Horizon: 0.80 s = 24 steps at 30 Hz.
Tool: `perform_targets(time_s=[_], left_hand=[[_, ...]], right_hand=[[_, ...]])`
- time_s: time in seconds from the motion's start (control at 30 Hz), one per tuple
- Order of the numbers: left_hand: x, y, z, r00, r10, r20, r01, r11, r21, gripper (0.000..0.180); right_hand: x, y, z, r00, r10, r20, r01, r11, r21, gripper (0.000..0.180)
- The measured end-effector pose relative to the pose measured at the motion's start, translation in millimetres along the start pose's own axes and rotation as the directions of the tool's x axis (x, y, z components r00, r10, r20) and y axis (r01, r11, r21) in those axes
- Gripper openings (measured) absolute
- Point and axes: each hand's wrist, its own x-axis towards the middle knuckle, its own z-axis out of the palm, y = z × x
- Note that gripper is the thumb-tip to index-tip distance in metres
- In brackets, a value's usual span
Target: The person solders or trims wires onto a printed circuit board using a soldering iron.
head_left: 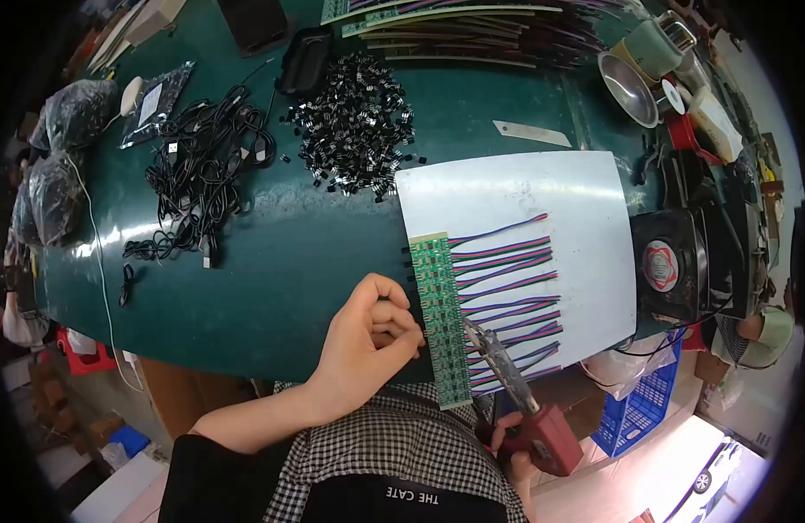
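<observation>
On the green bench point(272, 261), we pinch the thin, rigid circuit board strip point(439, 318) at its left edge with our closed left hand point(368, 344), while our right hand point(511, 449) grips the soldering iron point(520, 397).

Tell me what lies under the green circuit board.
The circuit board lies on a white sheet atop the green table. Its near end overhangs the checked shirt. Anything beneath the sheet is hidden.

Circuit board strip point(439, 318) on sheet's point(542, 187) left edge; component pile point(355, 126) behind; fan point(668, 261) right, apparently.
</observation>
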Motion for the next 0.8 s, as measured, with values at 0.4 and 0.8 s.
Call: perform_targets(time_s=[0.4,0.8], left_hand=[[1,-4,1,0.999,0.041,-0.034,-0.043,0.998,-0.049,0.025],[2,-4,1,1.000,0.011,-0.017,-0.012,0.998,-0.058,0.025]], right_hand=[[1,7,-8,0.999,-0.004,0.043,0.007,0.998,-0.069,0.070],[-1,7,-6,1.000,-0.008,0.016,0.011,0.978,-0.208,0.065]])
